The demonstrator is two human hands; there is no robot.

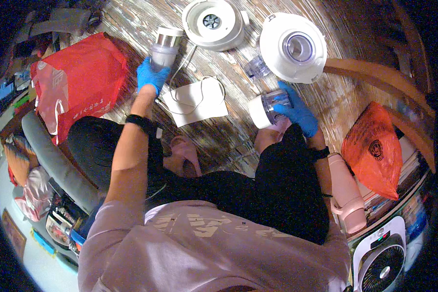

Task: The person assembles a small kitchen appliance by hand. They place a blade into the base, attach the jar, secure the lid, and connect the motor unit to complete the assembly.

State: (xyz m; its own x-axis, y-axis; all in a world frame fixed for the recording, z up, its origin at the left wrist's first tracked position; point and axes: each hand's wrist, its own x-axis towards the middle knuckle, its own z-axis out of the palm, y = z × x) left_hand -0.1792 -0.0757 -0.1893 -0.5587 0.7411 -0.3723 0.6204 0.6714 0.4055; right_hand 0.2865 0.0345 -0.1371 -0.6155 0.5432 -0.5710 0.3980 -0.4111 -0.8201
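My left hand (152, 76), in a blue glove, is closed around the near end of a clear cup (164, 52) with a white and silver end piece. My right hand (301, 113), gloved in blue too, grips a clear jar with a white end (263, 111), lying tilted low over the floor by my foot. Beyond them stands a white blender-like motor base (214, 23) with a dark coupling in its well. To its right is a white round appliance part (293, 47) with a clear tube in the middle. A small clear plastic piece (257, 68) lies beside it.
A white sheet (198, 101) with a white power cord over it lies between my hands. At left is a red bag (82, 78); at right, an orange plastic bag (374, 150), a pink tumbler (346, 194), a small fan (382, 260) and curved wooden furniture legs (370, 75).
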